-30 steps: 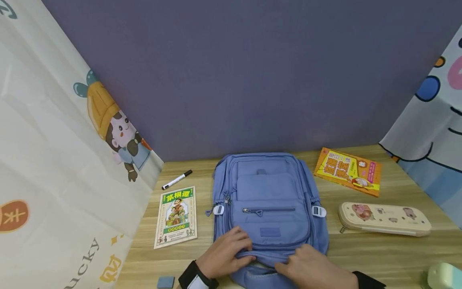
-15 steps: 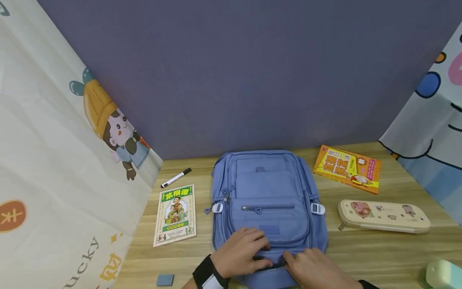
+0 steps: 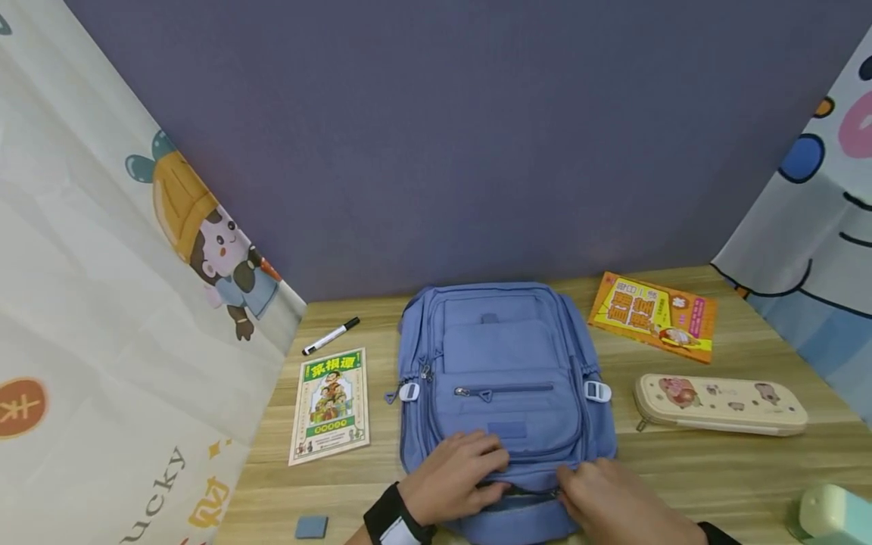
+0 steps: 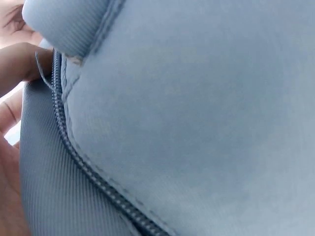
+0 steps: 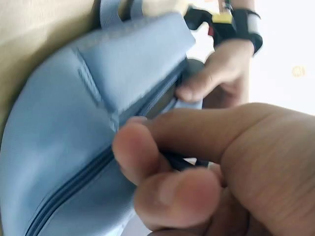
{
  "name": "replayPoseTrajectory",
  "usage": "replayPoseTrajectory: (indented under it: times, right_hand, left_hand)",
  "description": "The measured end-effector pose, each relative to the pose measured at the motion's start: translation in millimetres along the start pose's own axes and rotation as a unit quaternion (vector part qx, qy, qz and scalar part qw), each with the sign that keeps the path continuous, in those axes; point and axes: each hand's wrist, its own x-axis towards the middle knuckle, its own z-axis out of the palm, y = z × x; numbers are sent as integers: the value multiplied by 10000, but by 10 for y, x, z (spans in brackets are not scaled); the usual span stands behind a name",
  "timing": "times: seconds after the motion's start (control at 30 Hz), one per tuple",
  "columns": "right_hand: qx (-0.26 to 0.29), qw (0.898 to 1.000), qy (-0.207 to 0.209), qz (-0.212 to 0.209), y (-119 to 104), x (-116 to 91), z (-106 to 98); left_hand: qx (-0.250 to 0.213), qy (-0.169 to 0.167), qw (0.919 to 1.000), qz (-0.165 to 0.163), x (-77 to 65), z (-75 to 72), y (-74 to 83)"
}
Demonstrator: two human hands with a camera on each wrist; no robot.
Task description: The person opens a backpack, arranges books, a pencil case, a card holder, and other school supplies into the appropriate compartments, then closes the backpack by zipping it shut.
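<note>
A blue backpack [image 3: 500,348] lies front up on the table, its bottom end toward me. My left hand [image 3: 455,475] grips the fabric at that end, thumb at the edge of a dark zipper opening [image 3: 527,492]. Just to its right, my right hand [image 3: 616,496] has its thumb and curled finger pinched at the zipper line; the zipper pull itself is mostly hidden by the fingers. In the right wrist view, the zipper [image 5: 69,189] looks closed on one side of these fingers and gapes on the side toward the left hand. Zipper teeth [image 4: 86,169] also show close up in the left wrist view.
Left of the backpack lie a green and cream booklet [image 3: 330,405], a marker [image 3: 331,336] and a small blue-grey block [image 3: 311,527]. On the right are an orange booklet [image 3: 652,316], a cream pencil case [image 3: 720,405] and a mint and white object [image 3: 834,515]. A dark panel [image 3: 477,151] stands behind.
The left hand has shifted right along the bag's bottom end. The right hand moved to the zipper line and then slid right, and the dark gap between the hands grew wider.
</note>
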Motion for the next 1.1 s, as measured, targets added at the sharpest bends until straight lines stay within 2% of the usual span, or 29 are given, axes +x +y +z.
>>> replayPoseTrajectory:
  times: [0.13,0.3,0.43,0.6,0.77,0.93,1.1]
  right_hand:
    - [-23,9997,-48,219,97,-61,-77]
    - [-544,9970,48,547,206,-109,-118]
    - [-1004,9915,311,762,271,-153,-115]
    - [-1703,9776,767,975,390,-189,-99]
    - [-2306,9576,1299,1140,534,-190,-69]
    - [-2615,9462,1413,1278,641,-153,-79]
    - [-2892,9345,1698,1195,746,-112,-115]
  left_hand:
    - [-18,86,10000,21,-18,10,-6]
    - [-40,113,9999,2,-33,31,-18]
    - [-97,104,9999,-57,-47,45,-26]
    - [-186,151,9997,-61,-62,49,-28]
    - [-258,229,9994,9,-71,41,-20]
    - [-292,266,9992,73,-71,46,-9]
    - [-289,358,9988,154,-47,29,-1]
